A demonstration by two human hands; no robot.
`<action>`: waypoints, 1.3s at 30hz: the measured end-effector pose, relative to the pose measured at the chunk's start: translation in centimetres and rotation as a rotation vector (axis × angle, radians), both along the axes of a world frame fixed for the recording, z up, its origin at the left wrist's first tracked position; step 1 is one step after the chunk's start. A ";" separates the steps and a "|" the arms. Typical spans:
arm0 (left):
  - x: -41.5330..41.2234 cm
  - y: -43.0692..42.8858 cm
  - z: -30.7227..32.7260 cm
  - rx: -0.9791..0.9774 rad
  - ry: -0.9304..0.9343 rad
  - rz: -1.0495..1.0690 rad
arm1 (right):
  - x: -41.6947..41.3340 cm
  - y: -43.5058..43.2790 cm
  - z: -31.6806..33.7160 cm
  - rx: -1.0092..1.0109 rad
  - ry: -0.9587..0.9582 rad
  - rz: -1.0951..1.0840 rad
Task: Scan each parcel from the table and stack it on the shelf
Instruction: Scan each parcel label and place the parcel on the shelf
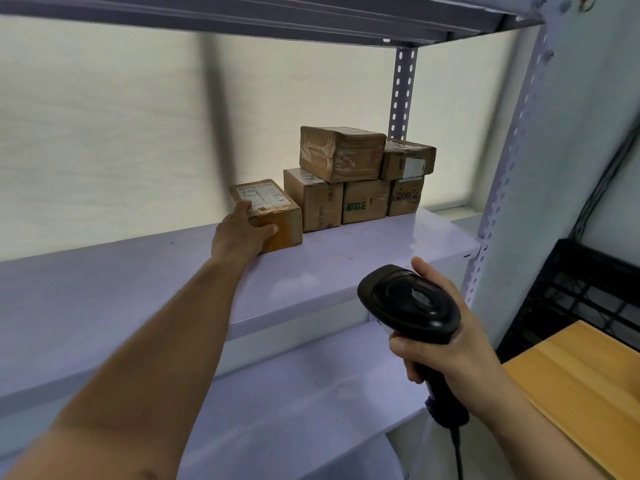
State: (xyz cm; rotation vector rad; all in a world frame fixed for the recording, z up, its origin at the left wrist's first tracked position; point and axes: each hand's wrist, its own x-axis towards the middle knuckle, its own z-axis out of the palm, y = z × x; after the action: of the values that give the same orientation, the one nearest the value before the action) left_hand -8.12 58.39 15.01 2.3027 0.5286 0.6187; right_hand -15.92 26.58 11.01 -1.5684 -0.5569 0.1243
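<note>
My left hand [239, 233] grips a small cardboard parcel [277, 216] with a white label on top. The parcel rests on the pale purple shelf [138, 282], touching the left side of a stack of several cardboard parcels [360, 174]. That stack stands two layers high near the shelf's back right post. My right hand [446, 344] holds a black barcode scanner [408, 299] by its handle, in front of the shelf's front edge. The scanner's cable hangs down below my hand.
A metal upright with holes [495, 202] frames the shelf on the right. A black crate [585, 292] stands behind a wooden table top [588, 386] at the lower right. Another shelf board [277, 19] runs overhead, and a lower one [294, 410] lies beneath.
</note>
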 end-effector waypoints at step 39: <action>-12.1 -42.7 -11.3 0.100 -0.162 -0.271 | -10.1 -31.8 -3.6 0.039 -0.004 -0.111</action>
State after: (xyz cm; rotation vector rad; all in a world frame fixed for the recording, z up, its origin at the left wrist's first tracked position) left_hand -20.23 15.71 3.71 2.3376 0.1087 0.7021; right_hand -26.06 -5.21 7.44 -1.5583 -0.4709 0.0260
